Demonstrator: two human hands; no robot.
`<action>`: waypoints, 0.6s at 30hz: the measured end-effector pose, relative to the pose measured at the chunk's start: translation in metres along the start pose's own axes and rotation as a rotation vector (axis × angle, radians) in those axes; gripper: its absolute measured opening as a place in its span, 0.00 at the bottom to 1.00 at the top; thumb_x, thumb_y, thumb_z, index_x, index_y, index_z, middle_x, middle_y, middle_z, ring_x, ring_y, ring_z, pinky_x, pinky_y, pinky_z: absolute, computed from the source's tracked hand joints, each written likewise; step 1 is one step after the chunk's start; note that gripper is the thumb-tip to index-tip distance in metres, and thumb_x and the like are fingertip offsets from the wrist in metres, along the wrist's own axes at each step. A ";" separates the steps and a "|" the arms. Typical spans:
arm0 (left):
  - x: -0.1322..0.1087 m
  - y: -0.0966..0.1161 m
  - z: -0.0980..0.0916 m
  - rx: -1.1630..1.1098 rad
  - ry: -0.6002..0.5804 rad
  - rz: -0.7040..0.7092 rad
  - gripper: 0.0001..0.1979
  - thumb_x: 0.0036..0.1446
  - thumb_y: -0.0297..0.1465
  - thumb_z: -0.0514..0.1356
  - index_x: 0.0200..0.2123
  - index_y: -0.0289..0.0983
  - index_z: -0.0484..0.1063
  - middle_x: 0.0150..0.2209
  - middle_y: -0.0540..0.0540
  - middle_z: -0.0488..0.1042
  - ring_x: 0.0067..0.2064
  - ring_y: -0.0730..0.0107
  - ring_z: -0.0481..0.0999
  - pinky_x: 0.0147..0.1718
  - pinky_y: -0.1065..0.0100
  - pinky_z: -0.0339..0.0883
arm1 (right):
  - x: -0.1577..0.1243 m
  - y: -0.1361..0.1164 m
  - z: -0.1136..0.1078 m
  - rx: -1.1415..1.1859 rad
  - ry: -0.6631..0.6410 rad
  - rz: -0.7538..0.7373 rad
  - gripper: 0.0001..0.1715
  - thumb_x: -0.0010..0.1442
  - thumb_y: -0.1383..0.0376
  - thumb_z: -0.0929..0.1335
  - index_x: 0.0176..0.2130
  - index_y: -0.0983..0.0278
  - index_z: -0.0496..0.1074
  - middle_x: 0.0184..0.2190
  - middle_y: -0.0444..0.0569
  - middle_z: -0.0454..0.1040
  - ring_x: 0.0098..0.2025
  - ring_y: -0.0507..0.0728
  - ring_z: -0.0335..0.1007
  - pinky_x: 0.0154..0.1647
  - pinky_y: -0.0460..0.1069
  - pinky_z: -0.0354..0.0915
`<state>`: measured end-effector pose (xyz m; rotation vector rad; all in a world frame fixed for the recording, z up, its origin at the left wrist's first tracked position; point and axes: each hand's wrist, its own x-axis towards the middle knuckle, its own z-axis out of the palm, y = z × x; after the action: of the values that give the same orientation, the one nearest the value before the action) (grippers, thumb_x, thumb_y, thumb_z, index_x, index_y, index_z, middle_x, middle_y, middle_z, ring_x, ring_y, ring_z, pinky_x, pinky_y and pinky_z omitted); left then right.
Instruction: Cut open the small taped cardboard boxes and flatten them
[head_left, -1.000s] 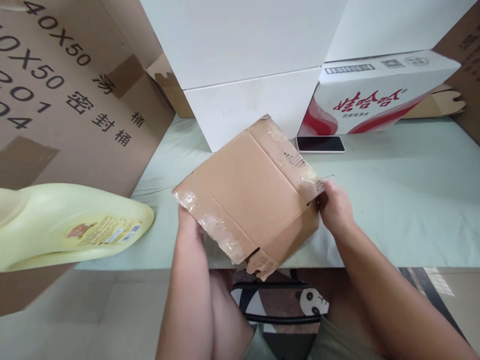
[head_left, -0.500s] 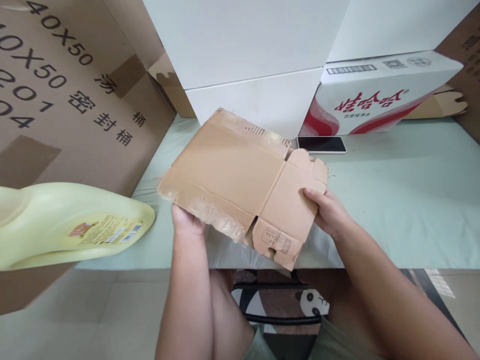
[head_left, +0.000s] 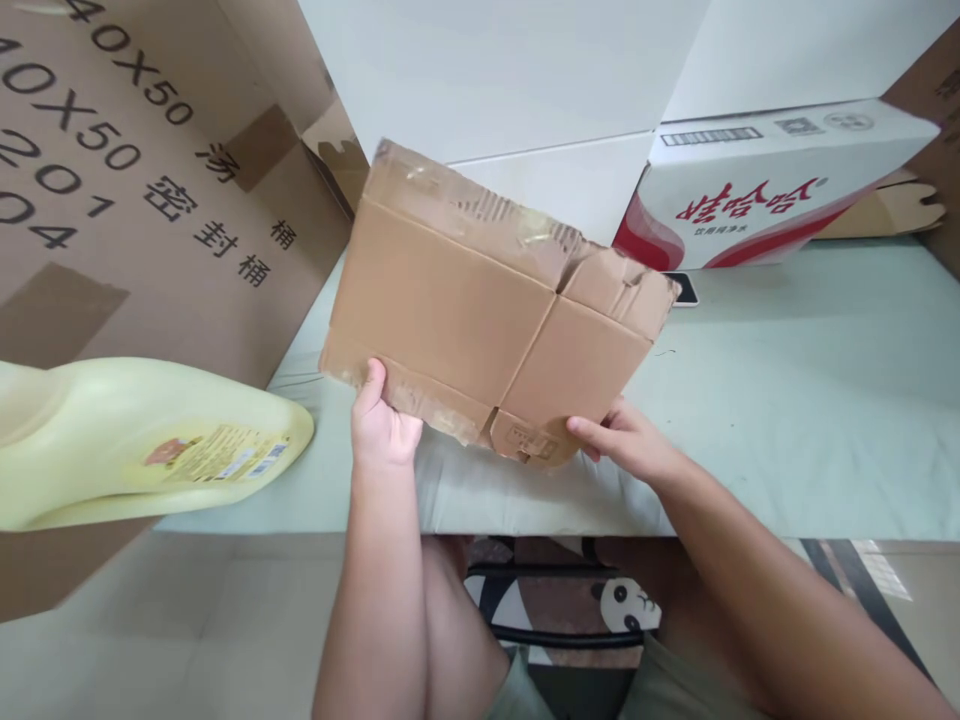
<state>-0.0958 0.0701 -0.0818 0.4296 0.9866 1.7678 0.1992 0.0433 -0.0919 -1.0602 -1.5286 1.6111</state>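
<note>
From my feed, the cardboard piece blocks most of the phone; I get only its right end, just past the cardboard's far right corner. The yellow bottle is cut off at the left edge, and the big brown carton behind it runs out of frame too, so I read just part of its print, "40X50" among it. The small stamp on the cardboard's near flap is too faint for me to make out.

I see 2 hands, both gripping the cardboard, tilted above the green cloth. The left hand pinches the near taped edge, thumb on the face; its other fingers are hidden behind. The right hand clasps the near right side, thumb on top, and I can't fully see its fingers underneath.
</note>
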 end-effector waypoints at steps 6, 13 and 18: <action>-0.011 0.010 0.006 -0.090 -0.067 0.030 0.21 0.61 0.51 0.57 0.43 0.41 0.77 0.54 0.41 0.82 0.65 0.53 0.75 0.62 0.55 0.72 | -0.005 -0.006 0.011 0.234 0.122 0.054 0.38 0.50 0.36 0.78 0.19 0.63 0.66 0.12 0.39 0.58 0.15 0.46 0.48 0.16 0.45 0.46; -0.008 0.010 0.005 -0.173 -0.085 0.062 0.23 0.59 0.55 0.54 0.48 0.48 0.75 0.56 0.46 0.79 0.66 0.56 0.73 0.55 0.55 0.75 | -0.034 -0.029 -0.009 0.341 0.757 -0.151 0.31 0.43 0.43 0.83 0.32 0.61 0.75 0.27 0.43 0.73 0.19 0.46 0.55 0.16 0.45 0.57; -0.014 0.009 0.014 -0.205 -0.039 0.016 0.24 0.62 0.54 0.49 0.46 0.47 0.76 0.51 0.46 0.80 0.59 0.59 0.77 0.51 0.59 0.76 | -0.099 -0.018 -0.066 0.140 1.271 -0.194 0.37 0.30 0.42 0.86 0.29 0.61 0.73 0.27 0.48 0.73 0.22 0.52 0.65 0.18 0.50 0.61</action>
<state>-0.0863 0.0625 -0.0640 0.3416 0.7672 1.8462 0.3015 -0.0127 -0.0617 -1.3719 -0.5938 0.5803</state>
